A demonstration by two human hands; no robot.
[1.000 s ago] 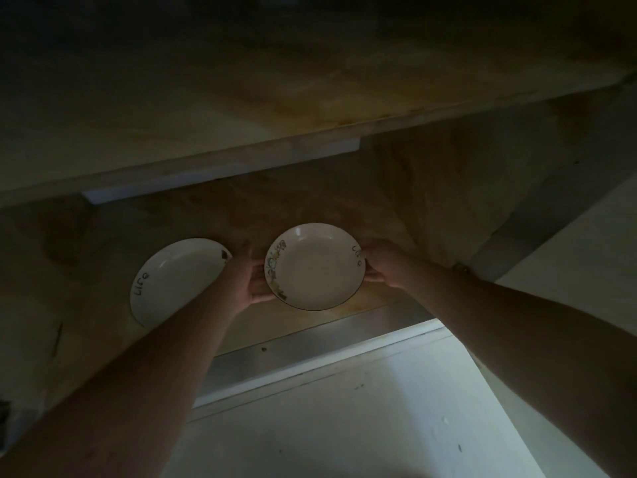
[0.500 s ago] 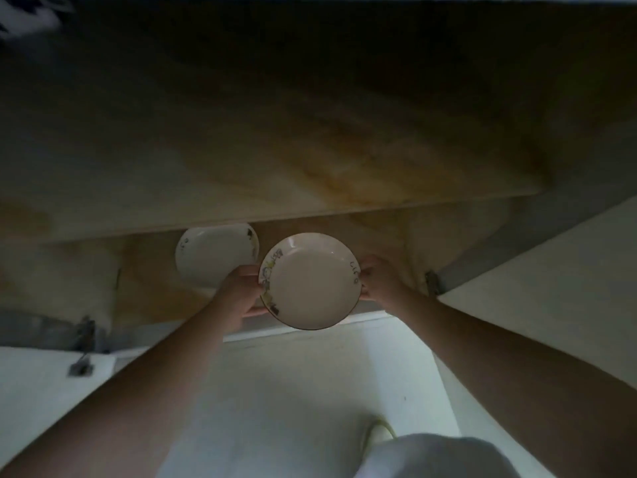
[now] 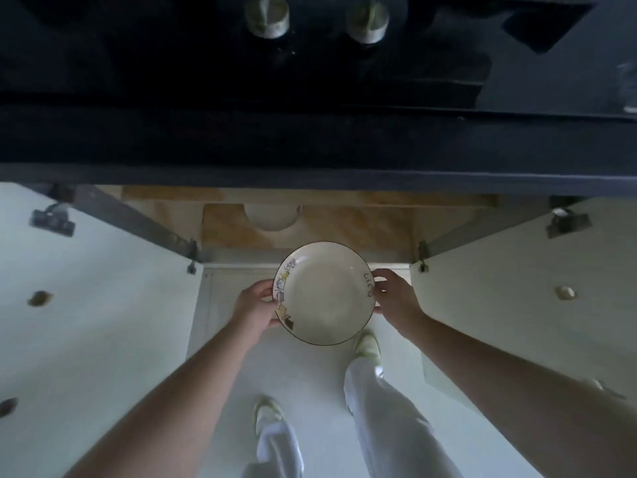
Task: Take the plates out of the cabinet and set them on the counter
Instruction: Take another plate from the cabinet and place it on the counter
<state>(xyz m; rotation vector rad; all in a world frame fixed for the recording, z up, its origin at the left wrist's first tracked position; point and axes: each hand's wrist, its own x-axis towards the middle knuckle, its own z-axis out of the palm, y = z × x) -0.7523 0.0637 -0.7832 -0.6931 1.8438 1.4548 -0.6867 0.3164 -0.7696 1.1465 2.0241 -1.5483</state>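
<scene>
I hold a cream plate [image 3: 325, 294] with a dark rim, small drawings on its left edge and lettering on its right edge. My left hand [image 3: 256, 307] grips its left rim and my right hand [image 3: 396, 298] grips its right rim. The plate is out in front of the open cabinet [image 3: 344, 229], above the floor. A second white plate [image 3: 272, 217] lies on the cabinet's wooden floor, half hidden under the dark counter [image 3: 310, 139] edge.
Two white cabinet doors stand open, the left door [image 3: 96, 305] and the right door [image 3: 517, 288]. On the black counter top sit two round knobs [image 3: 267, 19]. My legs and shoes [image 3: 367, 346] are below on the pale floor.
Both hands have drawn the plate out of the cabinet and toward me. The view has risen: the counter top now shows and the second plate has slipped mostly out of sight.
</scene>
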